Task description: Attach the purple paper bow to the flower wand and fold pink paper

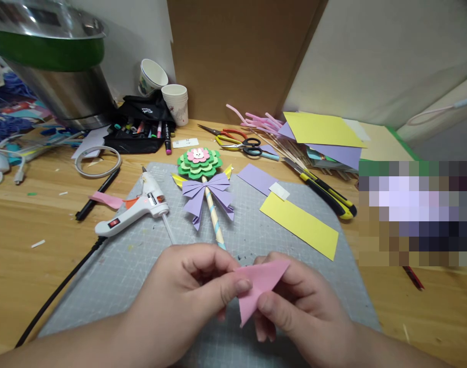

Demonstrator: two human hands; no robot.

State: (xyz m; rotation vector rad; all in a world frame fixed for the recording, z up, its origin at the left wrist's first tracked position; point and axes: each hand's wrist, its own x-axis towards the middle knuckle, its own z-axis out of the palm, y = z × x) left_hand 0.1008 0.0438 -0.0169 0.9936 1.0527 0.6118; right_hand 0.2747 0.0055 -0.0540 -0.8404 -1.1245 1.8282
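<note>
Both my hands hold one folded piece of pink paper (261, 287) low over the grey cutting mat (141, 266). My left hand (187, 296) pinches its left edge between thumb and fingers. My right hand (298, 306) grips its lower right side, fingers curled under it. Just beyond my hands lies a paper flower (199, 162) of green and pink layers with a purple bow (207, 199) on a striped stick (214, 220). A white glue gun (136, 209) lies to the left on the mat.
A yellow paper strip (299, 224) and a purple piece (256, 179) lie on the mat's right. Scissors (237, 142), a yellow utility knife (325, 193), paper sheets (321, 130), pink pipe cleaners (256, 120), a marker case (141, 128), paper cups (176, 102) and a steel pot (61, 61) stand behind.
</note>
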